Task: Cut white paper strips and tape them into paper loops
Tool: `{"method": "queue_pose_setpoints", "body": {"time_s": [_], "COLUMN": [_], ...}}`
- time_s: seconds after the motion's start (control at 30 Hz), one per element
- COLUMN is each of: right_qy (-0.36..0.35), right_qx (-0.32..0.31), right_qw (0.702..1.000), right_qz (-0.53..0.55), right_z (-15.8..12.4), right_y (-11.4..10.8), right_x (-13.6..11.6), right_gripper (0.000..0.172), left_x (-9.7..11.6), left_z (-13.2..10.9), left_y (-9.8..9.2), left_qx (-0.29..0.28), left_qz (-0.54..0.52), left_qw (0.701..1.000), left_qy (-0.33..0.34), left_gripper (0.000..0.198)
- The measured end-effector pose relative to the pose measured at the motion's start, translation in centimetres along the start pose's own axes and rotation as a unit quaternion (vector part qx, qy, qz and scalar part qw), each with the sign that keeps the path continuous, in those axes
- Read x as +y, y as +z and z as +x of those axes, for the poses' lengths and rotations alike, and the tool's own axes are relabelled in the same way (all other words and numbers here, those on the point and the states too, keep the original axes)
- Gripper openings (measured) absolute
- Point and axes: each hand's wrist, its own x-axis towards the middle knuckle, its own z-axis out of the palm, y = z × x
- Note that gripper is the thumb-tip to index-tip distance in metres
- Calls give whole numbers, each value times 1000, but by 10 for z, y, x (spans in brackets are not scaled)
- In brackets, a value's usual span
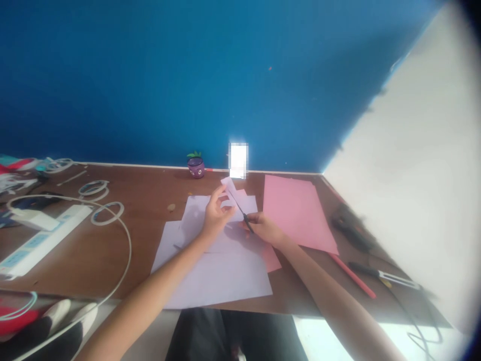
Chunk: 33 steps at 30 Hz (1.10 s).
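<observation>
My left hand [218,213] pinches a small piece of pale lilac paper [229,188] above the desk. To its right, my right hand [265,228] is closed around the dark handles of a pair of scissors [246,220]. The blades point up and left, against the held paper; whether they are spread is too small to tell. Under both hands lie overlapping lilac sheets [225,281]. A bit of pink paper [271,258] shows at the sheets' right edge. Larger pink sheets [296,213] lie right of my right hand.
A white power strip [56,240] and looped white cables [107,213] occupy the desk's left side. A purple plant pot [196,168] and a bright, blurred-out panel [238,160] stand by the blue wall. A red stick [355,277] and a black-handled tool [379,274] lie at right.
</observation>
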Motion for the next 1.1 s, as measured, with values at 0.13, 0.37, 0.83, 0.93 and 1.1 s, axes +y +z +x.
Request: {"method": "queue_pose_setpoints", "body": {"time_s": [0.13, 0.37, 0.83, 0.93, 1.1], "right_qy": [10, -2, 21, 12, 7], "right_qx": [8, 14, 22, 17, 11], "right_qw": [1000, 1000, 999, 1000, 1000], "right_qz": [-2, 5, 13, 15, 11], "right_z": [1, 1, 2, 1, 1], "right_y": [1, 2, 2, 2, 2], "right_x": [1, 2, 1, 1, 0], "right_gripper": [32, 29, 30, 33, 36], "left_x": [1, 3, 4, 3, 3], "left_z": [-2, -4, -7, -7, -6], "left_y": [3, 8, 8, 8, 7], "left_qx": [1, 5, -5, -4, -1], "left_qz": [-13, -21, -16, -11, -10], "left_qw": [1000, 1000, 1000, 1000, 1000], "left_qy": [0, -9, -16, -16, -20], "left_gripper": [69, 68, 68, 68, 68]}}
